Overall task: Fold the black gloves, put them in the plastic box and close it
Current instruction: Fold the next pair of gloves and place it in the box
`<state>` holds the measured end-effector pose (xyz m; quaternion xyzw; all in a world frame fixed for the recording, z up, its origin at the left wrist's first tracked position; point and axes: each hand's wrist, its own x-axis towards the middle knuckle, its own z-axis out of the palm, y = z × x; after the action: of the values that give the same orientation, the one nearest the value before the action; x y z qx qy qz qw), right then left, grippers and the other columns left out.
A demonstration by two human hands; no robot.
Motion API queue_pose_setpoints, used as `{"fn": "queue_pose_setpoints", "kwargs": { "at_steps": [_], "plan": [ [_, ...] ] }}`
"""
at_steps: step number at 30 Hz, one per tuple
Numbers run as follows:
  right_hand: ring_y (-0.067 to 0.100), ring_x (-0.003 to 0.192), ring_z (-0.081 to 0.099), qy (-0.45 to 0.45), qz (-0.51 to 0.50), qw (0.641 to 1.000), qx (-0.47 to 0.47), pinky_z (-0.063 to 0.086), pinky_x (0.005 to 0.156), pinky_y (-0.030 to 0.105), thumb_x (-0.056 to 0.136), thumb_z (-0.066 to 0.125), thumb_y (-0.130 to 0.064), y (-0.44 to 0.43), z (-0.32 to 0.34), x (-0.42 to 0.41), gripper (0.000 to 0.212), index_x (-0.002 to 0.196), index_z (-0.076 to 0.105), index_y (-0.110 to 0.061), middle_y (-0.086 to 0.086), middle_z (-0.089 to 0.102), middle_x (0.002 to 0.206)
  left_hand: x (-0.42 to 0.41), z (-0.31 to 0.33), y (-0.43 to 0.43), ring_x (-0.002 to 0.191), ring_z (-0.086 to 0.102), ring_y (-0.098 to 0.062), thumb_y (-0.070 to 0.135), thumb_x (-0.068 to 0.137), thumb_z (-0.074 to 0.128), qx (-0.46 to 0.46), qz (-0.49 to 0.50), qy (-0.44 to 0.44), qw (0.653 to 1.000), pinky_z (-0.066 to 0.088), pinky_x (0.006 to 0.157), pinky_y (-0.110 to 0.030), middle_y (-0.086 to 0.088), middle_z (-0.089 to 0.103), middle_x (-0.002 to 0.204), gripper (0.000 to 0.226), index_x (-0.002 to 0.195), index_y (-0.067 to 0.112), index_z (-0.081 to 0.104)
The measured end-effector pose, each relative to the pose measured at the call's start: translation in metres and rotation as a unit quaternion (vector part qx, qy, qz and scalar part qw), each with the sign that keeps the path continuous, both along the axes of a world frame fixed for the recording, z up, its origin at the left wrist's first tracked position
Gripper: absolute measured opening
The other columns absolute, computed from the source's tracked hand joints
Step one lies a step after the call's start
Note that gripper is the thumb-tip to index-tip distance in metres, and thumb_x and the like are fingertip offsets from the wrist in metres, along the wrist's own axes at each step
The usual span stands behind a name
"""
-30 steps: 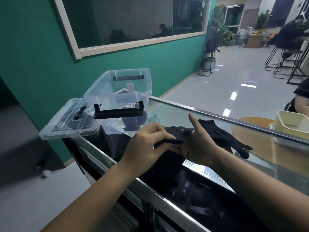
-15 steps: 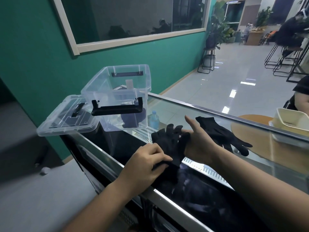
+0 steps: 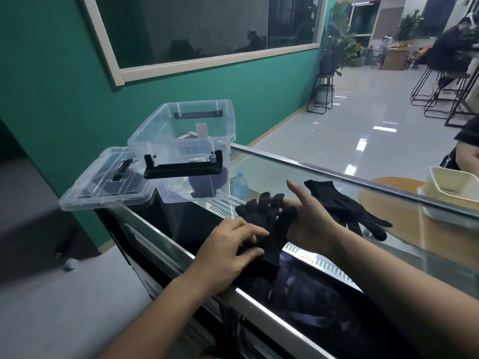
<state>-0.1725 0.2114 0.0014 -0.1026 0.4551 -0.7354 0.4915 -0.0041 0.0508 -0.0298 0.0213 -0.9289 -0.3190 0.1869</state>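
Note:
One black glove (image 3: 264, 224) lies flat on the glass counter (image 3: 388, 257), fingers pointing away from me. My left hand (image 3: 228, 251) presses on its cuff end with fingers spread. My right hand (image 3: 308, 221) rests against the glove's right edge, index finger raised. A second black glove (image 3: 344, 211) lies just behind my right hand, untouched. The clear plastic box (image 3: 181, 151) with black handles stands open at the counter's left end. Its clear lid (image 3: 106, 181) lies beside it, overhanging the counter's edge.
A small water bottle (image 3: 239, 186) shows through the glass beside the box. At the right sit a round wooden board (image 3: 388, 203) and a cream tray (image 3: 451, 185). Another person's arm (image 3: 466, 156) is at the far right. A green wall runs behind the counter.
The glove went from being held up between both hands to lying spread flat on the glass. My left hand moved down onto its cuff end.

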Motion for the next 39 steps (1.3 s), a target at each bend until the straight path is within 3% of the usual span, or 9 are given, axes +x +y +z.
{"fn": "queue_pose_setpoints", "kwargs": {
  "at_steps": [2,6,11,14,17,22,28,33,39],
  "plan": [
    [0.035,0.104,0.075,0.001,-0.008,1.000,-0.009,0.057,0.098,0.046,0.103,0.053,-0.059,0.001,0.002,0.001,0.070,0.129,0.070,0.004,0.020,0.074,0.115,0.000,0.000,-0.001,0.130,0.050,0.001,0.045,0.097,0.077,-0.021,0.011,-0.018,1.000,0.029,0.108,-0.013,0.029,0.056,0.125,0.031,0.128,0.047,0.072],
    [0.023,0.107,0.073,0.061,-0.079,0.995,0.024,0.056,0.095,0.041,0.103,0.055,-0.055,-0.005,-0.002,-0.004,0.062,0.142,0.062,-0.007,0.007,0.074,0.127,-0.001,-0.002,-0.003,0.139,0.025,0.026,0.054,0.099,0.069,-0.037,0.014,-0.061,0.997,0.019,0.118,-0.019,0.033,0.049,0.149,0.039,0.137,0.049,0.067],
    [0.015,0.135,0.061,0.265,-0.141,0.949,0.098,0.046,0.118,0.038,0.108,0.061,-0.037,-0.004,-0.001,-0.010,0.049,0.152,0.056,-0.015,0.003,0.060,0.156,-0.005,-0.001,-0.003,0.160,0.015,0.010,0.056,0.097,0.066,-0.040,0.017,-0.097,0.994,0.012,0.128,-0.029,0.030,0.039,0.165,0.048,0.144,0.051,0.060],
    [0.011,0.145,0.054,0.417,-0.119,0.885,0.170,0.040,0.124,0.038,0.105,0.067,-0.034,0.009,0.004,-0.004,0.059,0.159,0.049,-0.021,-0.006,0.057,0.159,-0.007,0.000,-0.003,0.162,0.009,0.009,0.063,0.092,0.058,-0.051,0.011,-0.113,0.992,0.009,0.130,-0.028,0.028,0.032,0.172,0.056,0.148,0.053,0.054],
    [0.012,0.146,0.051,0.561,-0.082,0.781,0.264,0.041,0.122,0.035,0.100,0.072,-0.038,0.018,0.003,0.006,0.062,0.157,0.051,-0.026,-0.008,0.055,0.160,-0.008,0.003,-0.002,0.164,0.002,0.005,0.064,0.090,0.055,-0.055,0.007,-0.133,0.990,0.005,0.133,-0.030,0.023,0.022,0.177,0.063,0.152,0.054,0.048],
    [0.018,0.147,0.048,0.674,-0.024,0.664,0.323,0.035,0.111,0.025,0.097,0.074,-0.037,0.029,-0.011,0.023,0.064,0.155,0.049,-0.028,-0.005,0.053,0.158,-0.009,0.006,0.002,0.166,-0.008,-0.002,0.056,0.096,0.056,-0.084,-0.001,-0.167,0.982,-0.002,0.135,-0.035,0.019,0.009,0.181,0.064,0.158,0.056,0.039],
    [0.020,0.147,0.042,0.662,-0.057,0.660,0.350,0.031,0.117,0.034,0.098,0.070,-0.037,0.036,-0.019,0.023,0.063,0.156,0.046,-0.030,-0.006,0.051,0.157,-0.007,0.008,0.007,0.166,-0.014,-0.003,0.056,0.098,0.046,-0.111,-0.001,-0.186,0.976,-0.007,0.135,-0.036,0.020,0.000,0.181,0.067,0.162,0.059,0.028],
    [0.022,0.141,0.044,0.668,-0.079,0.652,0.351,0.030,0.108,0.028,0.098,0.067,-0.027,0.040,-0.022,0.021,0.062,0.156,0.047,-0.029,-0.007,0.051,0.155,-0.005,0.009,0.009,0.165,-0.015,-0.001,0.057,0.097,0.045,-0.108,0.004,-0.181,0.977,-0.007,0.133,-0.032,0.019,-0.001,0.181,0.069,0.163,0.058,0.027],
    [0.025,0.125,0.061,0.747,-0.096,0.602,0.265,0.044,0.106,0.039,0.091,0.072,-0.007,0.041,-0.036,0.014,0.038,0.120,0.076,-0.031,-0.006,0.067,0.133,0.000,0.008,0.008,0.163,0.002,0.006,0.057,0.098,0.044,-0.074,-0.004,-0.104,0.992,0.012,0.131,-0.034,0.031,0.018,0.174,0.058,0.156,0.053,0.044]
  ]
}}
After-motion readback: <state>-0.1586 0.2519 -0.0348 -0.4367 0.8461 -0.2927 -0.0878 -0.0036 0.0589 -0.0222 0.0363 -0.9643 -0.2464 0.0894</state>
